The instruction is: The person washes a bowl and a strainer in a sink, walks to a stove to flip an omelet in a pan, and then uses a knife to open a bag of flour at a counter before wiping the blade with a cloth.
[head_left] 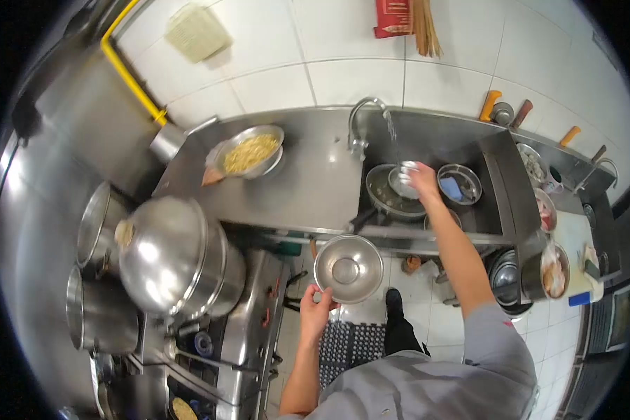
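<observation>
My left hand grips the near rim of a steel mixing bowl, held level in front of the sink with nothing visible inside. My right hand reaches into the sink, its fingers closed at the edge of a small round metal bowl. White patches show on those fingertips, perhaps foam or glare. Underneath lies a dark pan with liquid in it. Water runs from the faucet just above. To the right stands another steel bowl with a blue cloth or sponge inside.
A colander of yellowish food stands on the steel counter. Left of me are a large domed pot and the stove. Knives hang on the back wall, and a cutting board lies at right.
</observation>
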Tool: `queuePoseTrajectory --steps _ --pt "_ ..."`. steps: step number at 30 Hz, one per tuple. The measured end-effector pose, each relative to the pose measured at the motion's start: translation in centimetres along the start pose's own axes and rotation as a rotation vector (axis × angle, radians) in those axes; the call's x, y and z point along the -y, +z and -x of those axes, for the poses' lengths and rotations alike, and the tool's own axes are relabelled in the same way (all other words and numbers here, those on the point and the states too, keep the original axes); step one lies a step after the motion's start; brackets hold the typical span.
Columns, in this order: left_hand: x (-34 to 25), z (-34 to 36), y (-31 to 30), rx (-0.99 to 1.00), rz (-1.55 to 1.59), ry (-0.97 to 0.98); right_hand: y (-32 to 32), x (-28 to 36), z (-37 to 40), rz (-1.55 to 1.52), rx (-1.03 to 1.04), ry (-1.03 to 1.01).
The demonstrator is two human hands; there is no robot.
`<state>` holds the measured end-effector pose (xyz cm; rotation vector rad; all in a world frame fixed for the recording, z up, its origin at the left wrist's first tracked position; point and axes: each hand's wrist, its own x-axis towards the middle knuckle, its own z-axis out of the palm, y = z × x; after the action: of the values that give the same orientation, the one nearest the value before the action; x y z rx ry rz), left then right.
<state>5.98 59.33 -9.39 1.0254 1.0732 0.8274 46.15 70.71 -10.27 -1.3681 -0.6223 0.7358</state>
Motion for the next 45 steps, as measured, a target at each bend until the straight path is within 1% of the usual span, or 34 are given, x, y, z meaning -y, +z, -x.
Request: queuePoseTrajectory --steps 1,2,3,4,5,7,9,11,12,14,15,16,17,18,19,20,21,22,23,24,25,27,29,31,32,34,35,37,38,39,41,43,44,45 --pt "-0.8 -2.4 2.0 0.013 -0.017 -0.006 0.9 -2.5 -6.0 0.018 0.026 0.016" --pt "-1.7 -4.5 3.9 0.016 -0.092 0.033 2.1 -3.1 -9.8 0.585 -0.102 -0.206" --pt "-2.3 -6.0 6.0 0.020 -0.168 0.053 3.1 -1.8 -11.3 0.837 -0.109 -0.309" --pt "-3.3 -8.1 8.8 0.020 -0.179 0.051 3.8 -0.3 -13.0 0.915 0.007 -0.235" --pt "-3.5 -10.5 11.2 0.011 -0.185 0.072 4.7 -0.6 -15.3 0.923 0.006 -0.197" --pt "-3.5 -16.0 15.3 0.070 -0.419 0.096 5.1 2.6 -16.0 0.852 0.186 -0.064" --pt "-1.5 -21.8 19.1 0.076 -0.347 0.062 4.4 5.6 -15.5 0.905 0.292 -0.115" --pt "-0.5 -26.4 22.5 0.108 -0.242 -0.003 4.5 5.0 -17.2 0.970 0.435 -0.288" --pt "0.5 -28.5 23.7 0.117 -0.200 -0.024 4.2 5.4 -17.4 0.975 0.442 -0.258" --pt "1.1 -31.2 25.7 0.134 -0.109 -0.079 4.0 6.6 -17.1 1.138 0.788 -0.185" --pt "1.0 -31.6 26.2 0.143 -0.067 -0.114 3.9 5.3 -16.7 1.132 0.808 -0.155" --pt "1.2 -31.9 26.2 0.140 -0.165 -0.145 3.7 4.1 -16.4 1.048 0.733 -0.175" --pt "1.2 -32.2 26.5 0.112 -0.321 -0.094 3.5 3.5 -16.7 0.971 0.644 -0.207" --pt "0.7 -32.1 26.8 0.097 -0.288 -0.113 3.5 2.1 -17.2 1.004 0.712 -0.263" --pt "0.3 -32.1 27.1 0.081 -0.253 -0.127 3.4 1.0 -16.8 0.901 0.617 -0.349" --pt "-0.1 -32.2 27.3 0.084 -0.144 -0.179 3.5 0.2 -16.6 0.796 0.564 -0.304" --pt "-0.2 -32.1 27.6 0.082 -0.148 -0.177 3.7 -0.1 -15.9 0.685 0.517 -0.257" --pt "0.0 -32.1 27.7 0.110 0.038 -0.184 3.8 -0.4 -15.1 0.570 0.437 -0.209" --pt "0.0 -32.3 28.0 0.137 0.227 -0.180 3.8 -0.4 -15.1 0.562 0.442 -0.221" --pt "0.6 -32.4 27.8 0.145 0.319 -0.201 3.8 -0.6 -15.1 0.669 0.478 -0.288" --pt "1.2 -32.7 27.9 0.133 0.312 -0.185 3.8 -0.1 -14.9 0.773 0.513 -0.356" --pt "2.3 -33.3 28.5 0.125 0.390 -0.245 2.8 0.2 -14.9 0.750 0.575 -0.319" --pt "3.0 -33.9 29.2 0.137 0.357 -0.237 1.9 -0.6 -16.2 0.984 0.723 -0.363" --pt "2.4 -34.0 30.1 0.152 0.191 -0.182 -0.8 3.9 -16.5 0.993 0.744 -0.319" --pt "1.5 -33.9 30.5 0.139 0.195 -0.181 -1.9 5.4 -16.1 0.990 0.758 -0.321" --pt "-0.4 -33.8 31.3 0.117 -0.053 -0.132 -3.5 7.1 -15.9 0.641 0.598 -0.046" --pt "-1.0 -33.8 31.2 0.107 -0.053 -0.137 -3.9 6.3 -15.8 0.638 0.608 -0.042" --pt "-1.6 -34.2 30.7 0.050 -0.369 0.007 -4.0 2.4 -16.5 0.344 0.580 0.075" --pt "-0.5 -34.3 30.5 0.041 -0.022 -0.031 -3.5 0.0 -16.5 0.279 0.631 -0.032" --pt "-0.9 -33.5 30.9 0.042 -0.027 -0.038 -2.6 -0.8 -16.1 0.275 0.627 -0.025" --pt "-1.9 -31.2 32.1 -0.039 0.580 -0.142 -0.3 -1.6 -15.1 0.183 0.444 0.014" --pt "-1.3 -30.9 32.5 0.006 0.634 -0.178 1.5 -0.4 -14.0 -0.054 0.308 0.354" --pt "-1.9 -30.6 33.3 0.057 0.683 -0.129 2.5 -3.2 -13.8 0.210 0.239 0.090" --pt "-2.3 -30.5 34.0 0.110 0.735 -0.076 2.9 -4.7 -12.5 -0.228 0.319 0.270"
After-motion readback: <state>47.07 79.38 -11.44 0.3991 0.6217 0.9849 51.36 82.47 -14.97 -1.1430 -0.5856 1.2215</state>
